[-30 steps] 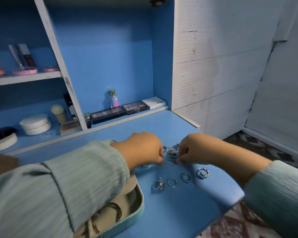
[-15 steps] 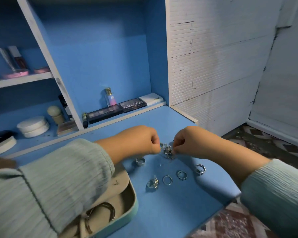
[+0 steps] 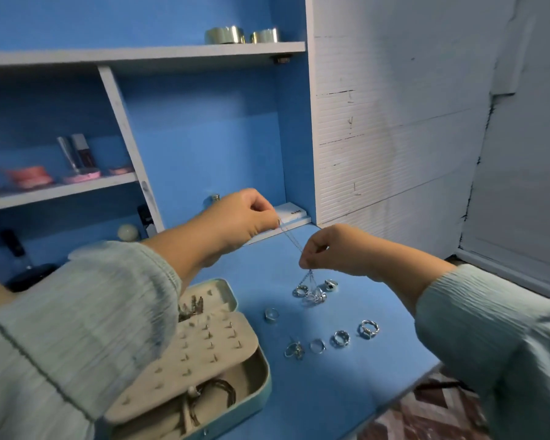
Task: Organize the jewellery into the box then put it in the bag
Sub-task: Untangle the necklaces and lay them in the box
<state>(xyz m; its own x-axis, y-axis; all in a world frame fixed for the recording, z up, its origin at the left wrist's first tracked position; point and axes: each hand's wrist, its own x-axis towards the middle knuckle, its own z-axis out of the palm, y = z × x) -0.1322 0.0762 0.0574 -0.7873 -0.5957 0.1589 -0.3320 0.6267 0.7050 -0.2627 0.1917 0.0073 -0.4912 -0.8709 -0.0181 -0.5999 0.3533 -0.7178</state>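
Both hands pinch one thin chain [image 3: 291, 238] — left hand [image 3: 242, 219] high, right hand [image 3: 331, 249] low — above the rings [image 3: 311, 292].

Shiny silver metal rings [image 3: 340, 338] lie on the matt blue painted desk [image 3: 331, 392], right of the jewellery box [image 3: 223, 354] with its beige cloth-like lining.

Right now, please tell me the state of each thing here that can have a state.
Box: open, on the desk, insert lifted.
Chain: pulled taut between both hands, lower end hanging into a tangle of jewellery on the desk.
Left hand: raised, pinches the chain's upper end.
Right hand: pinches the chain lower down.
Rings: loose on the desk, not yet in the box.
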